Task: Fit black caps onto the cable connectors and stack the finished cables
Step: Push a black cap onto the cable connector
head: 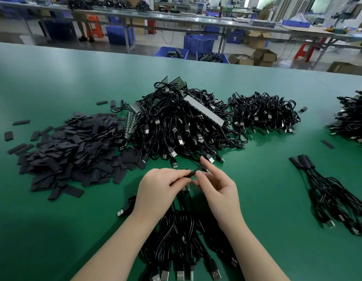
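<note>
My left hand (pixel 159 187) and my right hand (pixel 215 184) meet over the green table, both pinching one black cap (pixel 193 171) held between them at a cable's connector end. The connector itself is hidden by the cap and fingers. My right index finger points up and away. Several black USB cables (pixel 176 236) hang from my left hand toward the near edge. A heap of flat black caps (pixel 72 151) lies at the left. A big pile of black cables (pixel 180 122) sits behind my hands. A laid-out stack of capped cables (pixel 326 189) lies at the right.
A second cable pile (pixel 265 112) sits at the back right, and another (pixel 352 118) at the right edge. Loose caps (pixel 327 144) and a stray USB plug (pixel 123 210) lie on the green table (pixel 54 230). Blue crates (pixel 198 43) stand beyond the far edge.
</note>
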The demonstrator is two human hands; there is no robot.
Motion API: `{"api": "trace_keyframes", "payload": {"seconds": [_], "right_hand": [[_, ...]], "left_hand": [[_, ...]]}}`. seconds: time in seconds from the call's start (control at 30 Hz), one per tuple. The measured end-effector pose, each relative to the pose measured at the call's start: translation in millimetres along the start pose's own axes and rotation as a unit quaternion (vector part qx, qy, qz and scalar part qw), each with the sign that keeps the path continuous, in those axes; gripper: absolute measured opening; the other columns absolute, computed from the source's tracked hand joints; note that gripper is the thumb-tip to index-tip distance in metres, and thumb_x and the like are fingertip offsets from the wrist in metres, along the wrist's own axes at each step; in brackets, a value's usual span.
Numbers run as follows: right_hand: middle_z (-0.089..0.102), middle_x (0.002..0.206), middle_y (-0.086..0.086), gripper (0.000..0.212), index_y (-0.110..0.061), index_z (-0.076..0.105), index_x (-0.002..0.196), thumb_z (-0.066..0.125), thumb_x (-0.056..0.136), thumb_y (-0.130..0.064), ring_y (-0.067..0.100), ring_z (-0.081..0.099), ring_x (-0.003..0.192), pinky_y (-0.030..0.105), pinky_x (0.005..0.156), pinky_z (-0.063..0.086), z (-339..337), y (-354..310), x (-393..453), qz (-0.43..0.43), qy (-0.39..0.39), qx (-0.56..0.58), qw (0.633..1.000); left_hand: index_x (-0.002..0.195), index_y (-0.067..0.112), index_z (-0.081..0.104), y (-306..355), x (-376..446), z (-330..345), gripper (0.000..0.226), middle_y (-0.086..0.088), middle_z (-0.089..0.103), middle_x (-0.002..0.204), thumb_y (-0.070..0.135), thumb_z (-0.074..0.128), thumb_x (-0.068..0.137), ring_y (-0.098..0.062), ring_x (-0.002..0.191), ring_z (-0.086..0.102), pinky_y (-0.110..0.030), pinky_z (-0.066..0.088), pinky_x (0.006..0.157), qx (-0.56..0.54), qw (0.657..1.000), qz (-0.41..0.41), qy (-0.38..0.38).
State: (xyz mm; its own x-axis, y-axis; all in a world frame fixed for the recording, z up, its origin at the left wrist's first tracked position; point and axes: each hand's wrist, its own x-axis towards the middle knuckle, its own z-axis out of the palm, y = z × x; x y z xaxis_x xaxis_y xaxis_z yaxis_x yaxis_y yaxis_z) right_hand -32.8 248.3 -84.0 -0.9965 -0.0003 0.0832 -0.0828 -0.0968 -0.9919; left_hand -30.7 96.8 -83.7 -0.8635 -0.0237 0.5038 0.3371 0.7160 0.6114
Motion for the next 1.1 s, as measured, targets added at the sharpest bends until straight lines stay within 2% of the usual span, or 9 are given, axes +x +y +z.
{"api": "trace_keyframes", "payload": {"seconds": [0.07, 0.2, 0.4, 0.53, 0.67, 0.77, 0.83, 0.93, 1.1], "right_hand": [[0.076, 0.084, -0.002, 0.033, -0.033, 0.066, 0.119, 0.068, 0.093, -0.014, 0.006, 0.07, 0.078, 0.016, 0.074, 0.053, 1, 0, 0, 0.02, -0.001, 0.017, 1.0], [0.071, 0.068, -0.006, 0.023, -0.033, 0.075, 0.074, 0.07, 0.092, -0.02, 0.002, 0.065, 0.064, 0.013, 0.062, 0.049, 4, -1, 2, 0.021, -0.016, -0.051, 0.998], [0.075, 0.081, 0.002, 0.016, -0.025, 0.079, 0.086, 0.065, 0.095, -0.025, 0.011, 0.068, 0.071, 0.027, 0.07, 0.05, -4, -1, 8, 0.075, 0.062, 0.087, 0.991], [0.074, 0.076, -0.007, 0.019, -0.031, 0.08, 0.09, 0.067, 0.094, -0.018, 0.001, 0.063, 0.068, 0.015, 0.067, 0.05, 0, 0, 4, 0.043, -0.007, -0.003, 0.999], [0.074, 0.075, -0.007, 0.022, -0.028, 0.08, 0.077, 0.068, 0.093, -0.019, 0.002, 0.066, 0.072, 0.016, 0.068, 0.051, 2, -6, 4, 0.043, 0.023, -0.01, 0.999], [0.077, 0.095, 0.002, 0.016, -0.021, 0.073, 0.085, 0.061, 0.093, -0.029, 0.013, 0.072, 0.087, 0.024, 0.077, 0.058, -15, -19, 11, 0.037, 0.096, 0.116, 0.988], [0.075, 0.083, -0.001, 0.016, -0.019, 0.066, 0.09, 0.06, 0.092, -0.033, 0.011, 0.072, 0.077, 0.02, 0.067, 0.057, -40, -31, 16, 0.004, 0.178, 0.152, 0.972], [0.067, 0.066, -0.01, 0.016, -0.025, 0.07, 0.092, 0.057, 0.099, -0.032, 0.009, 0.062, 0.062, 0.021, 0.055, 0.046, -86, -39, 24, -0.048, 0.284, -0.141, 0.947], [0.059, 0.131, 0.011, 0.039, -0.022, 0.053, 0.139, 0.047, 0.102, -0.029, 0.036, 0.051, 0.115, 0.042, 0.088, 0.045, -152, -29, 39, 0.106, 0.19, -0.686, 0.694]], "left_hand": [[0.097, 0.028, 0.078, 2, 1, 0, 0.02, 0.014, 0.075, 0.089, 0.019, 0.078, 0.079, -0.003, 0.097, 0.057, -0.015, 0.042, 0.081, -0.001, 1.0, 0.0, -0.005], [0.099, 0.035, 0.075, 5, 0, -1, 0.022, 0.022, 0.072, 0.09, 0.022, 0.073, 0.082, 0.003, 0.088, 0.06, -0.019, 0.044, 0.082, 0.017, 0.999, 0.022, -0.036], [0.1, 0.031, 0.076, 0, 1, 2, 0.02, 0.019, 0.073, 0.092, 0.034, 0.078, 0.08, 0.001, 0.089, 0.064, -0.022, 0.043, 0.082, 0.048, 0.998, 0.012, -0.031], [0.096, 0.032, 0.076, -2, 2, 2, 0.013, 0.018, 0.072, 0.087, 0.03, 0.073, 0.084, 0.0, 0.085, 0.064, -0.024, 0.044, 0.078, 0.043, 0.999, 0.021, -0.026], [0.102, 0.033, 0.074, -2, 2, 2, 0.024, 0.021, 0.07, 0.1, 0.043, 0.072, 0.081, 0.005, 0.098, 0.059, -0.01, 0.032, 0.091, 0.015, 1.0, 0.016, -0.004], [0.108, 0.03, 0.072, -3, 2, 0, 0.03, 0.022, 0.065, 0.111, 0.044, 0.073, 0.082, 0.012, 0.106, 0.051, -0.006, 0.021, 0.099, 0.013, 0.999, 0.019, 0.043], [0.108, 0.029, 0.072, -4, 2, -2, 0.026, 0.023, 0.064, 0.111, 0.042, 0.067, 0.087, 0.011, 0.107, 0.052, -0.007, 0.022, 0.099, 0.011, 0.998, 0.016, 0.057], [0.107, 0.027, 0.073, -5, 1, -1, 0.018, 0.022, 0.065, 0.108, 0.024, 0.07, 0.089, 0.007, 0.104, 0.056, -0.01, 0.026, 0.096, 0.011, 0.999, 0.007, 0.048], [0.104, 0.027, 0.074, -3, 0, 1, 0.019, 0.018, 0.07, 0.104, 0.016, 0.07, 0.089, 0.002, 0.099, 0.061, -0.018, 0.034, 0.094, 0.012, 1.0, 0.012, 0.023]]}}
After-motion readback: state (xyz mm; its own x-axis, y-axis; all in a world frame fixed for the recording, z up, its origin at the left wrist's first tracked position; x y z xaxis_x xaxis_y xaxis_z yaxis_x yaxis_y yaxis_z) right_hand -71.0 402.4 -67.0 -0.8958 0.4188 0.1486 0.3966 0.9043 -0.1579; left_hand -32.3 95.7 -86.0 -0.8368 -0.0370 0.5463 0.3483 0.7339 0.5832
